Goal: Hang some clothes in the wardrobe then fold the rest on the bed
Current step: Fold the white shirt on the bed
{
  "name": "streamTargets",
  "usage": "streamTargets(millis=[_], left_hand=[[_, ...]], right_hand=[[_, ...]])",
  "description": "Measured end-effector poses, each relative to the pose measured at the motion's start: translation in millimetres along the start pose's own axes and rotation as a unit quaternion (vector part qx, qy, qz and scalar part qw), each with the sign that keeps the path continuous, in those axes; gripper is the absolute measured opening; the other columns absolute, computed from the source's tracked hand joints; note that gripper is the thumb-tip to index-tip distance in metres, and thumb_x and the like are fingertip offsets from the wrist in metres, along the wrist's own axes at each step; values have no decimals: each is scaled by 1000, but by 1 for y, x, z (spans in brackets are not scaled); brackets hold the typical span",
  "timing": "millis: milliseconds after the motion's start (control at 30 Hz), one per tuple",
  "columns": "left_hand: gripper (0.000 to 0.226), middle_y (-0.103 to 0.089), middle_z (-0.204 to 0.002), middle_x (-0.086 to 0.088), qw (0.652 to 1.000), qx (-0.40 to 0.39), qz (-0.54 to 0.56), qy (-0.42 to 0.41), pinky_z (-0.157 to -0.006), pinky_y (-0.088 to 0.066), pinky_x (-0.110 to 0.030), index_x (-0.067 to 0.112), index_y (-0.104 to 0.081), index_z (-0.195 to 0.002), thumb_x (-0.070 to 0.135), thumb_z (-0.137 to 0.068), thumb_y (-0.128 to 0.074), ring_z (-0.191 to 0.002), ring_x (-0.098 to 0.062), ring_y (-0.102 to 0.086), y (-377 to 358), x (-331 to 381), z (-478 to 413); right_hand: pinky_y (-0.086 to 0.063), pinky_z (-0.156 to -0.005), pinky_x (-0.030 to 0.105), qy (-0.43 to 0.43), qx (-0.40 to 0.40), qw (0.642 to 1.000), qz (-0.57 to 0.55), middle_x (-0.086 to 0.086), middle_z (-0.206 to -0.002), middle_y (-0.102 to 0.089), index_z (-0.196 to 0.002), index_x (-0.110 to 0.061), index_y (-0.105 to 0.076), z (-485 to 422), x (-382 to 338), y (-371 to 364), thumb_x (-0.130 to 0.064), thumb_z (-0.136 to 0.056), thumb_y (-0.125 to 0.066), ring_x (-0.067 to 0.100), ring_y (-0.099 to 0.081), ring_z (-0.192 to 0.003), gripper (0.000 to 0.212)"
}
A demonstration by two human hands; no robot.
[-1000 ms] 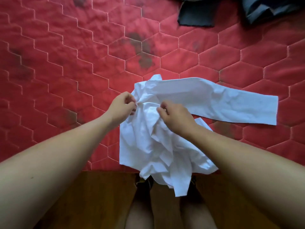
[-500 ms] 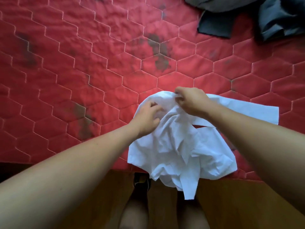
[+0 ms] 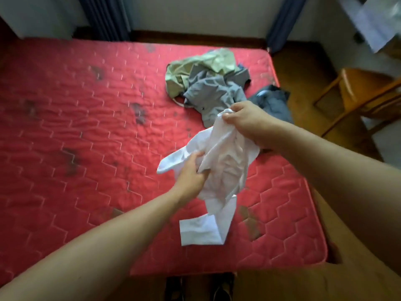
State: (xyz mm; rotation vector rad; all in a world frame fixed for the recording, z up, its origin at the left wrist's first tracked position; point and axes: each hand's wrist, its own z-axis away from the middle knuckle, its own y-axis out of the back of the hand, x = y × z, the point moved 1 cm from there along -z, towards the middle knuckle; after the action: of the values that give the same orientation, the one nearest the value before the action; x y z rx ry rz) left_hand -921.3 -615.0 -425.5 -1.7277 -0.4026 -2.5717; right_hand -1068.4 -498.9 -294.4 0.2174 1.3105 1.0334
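Head view. A white shirt (image 3: 225, 166) is held up over the near right part of the bed (image 3: 86, 127), a red quilted mattress with dark stains. The right hand (image 3: 245, 118) grips the bunched upper end of the shirt, fingers curled round the cloth. The left hand (image 3: 191, 172), lower and nearer the camera, pinches a fold at the shirt's left side, with the thumb on top. The shirt hangs crumpled between the two hands. One flap juts out to the left past the left hand, and the lower end, a flat rectangular panel, appears to rest on the mattress close to the bed's near edge.

Farther back on the bed lies a loose heap — a pale green garment (image 3: 201, 68) overlapped by a grey garment (image 3: 217, 90). Just beside the heap, a dark blue garment (image 3: 273, 101) lies at the bed's right edge. A wooden chair (image 3: 364, 92) stands on the floor (image 3: 303, 68) to the right of the bed. Dark blue curtains (image 3: 106, 16) hang at the far wall. Two shoes (image 3: 221, 290) show at the bottom edge of the view.
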Motion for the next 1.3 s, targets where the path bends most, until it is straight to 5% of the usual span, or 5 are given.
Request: streamTargets(millis=[167, 433, 700, 1133, 1300], left_hand=[[26, -55, -62, 12, 993, 16, -12, -113, -51, -39, -17, 18, -58, -80, 1, -100, -54, -51, 6, -48, 65, 129, 21], [23, -58, -69, 0, 980, 15, 40, -194, -54, -41, -26, 17, -63, -85, 2, -99, -53, -58, -11, -49, 148, 320, 58], [10, -62, -73, 0, 981, -17, 21, -192, -51, -46, -18, 8, -66, -103, 12, -100, -56, -59, -8, -56, 161, 391, 113], [49, -55, -145, 5, 982, -153, 31, -106, -106, -48, -52, 51, -36, -143, 58, -97, -49, -125, -22, -62, 178, 358, 188], [77, -59, -127, -1, 957, -103, -156, -221, -86, -57, -28, 37, -39, -147, 12, -85, -78, -109, -9, -66, 160, 363, 203]], right_hand=[[-47, -87, 38, 33, 98, 973, 207, 11, -111, -66, -127, -20, -57, 55, -74, 109, -37, -98, -56, 32, -61, -104, 33], [-30, -116, 49, 214, 105, 896, 374, 4, -159, -27, -153, -37, -27, 139, -137, 115, -85, -74, -49, 30, -26, -147, 95], [-47, -68, 36, 301, 243, 922, -34, -7, -76, -63, -88, -14, -60, 147, -195, 97, -29, -102, -55, 9, -57, -72, 21], [-48, -71, 34, 238, 121, 928, -260, 4, -76, -64, -86, -11, -62, 149, -267, 161, -20, -77, -48, 19, -58, -75, 19], [-46, -68, 34, 210, 90, 935, -273, 6, -72, -61, -82, -13, -60, 134, -253, 170, -8, -91, -56, 21, -56, -73, 12]])
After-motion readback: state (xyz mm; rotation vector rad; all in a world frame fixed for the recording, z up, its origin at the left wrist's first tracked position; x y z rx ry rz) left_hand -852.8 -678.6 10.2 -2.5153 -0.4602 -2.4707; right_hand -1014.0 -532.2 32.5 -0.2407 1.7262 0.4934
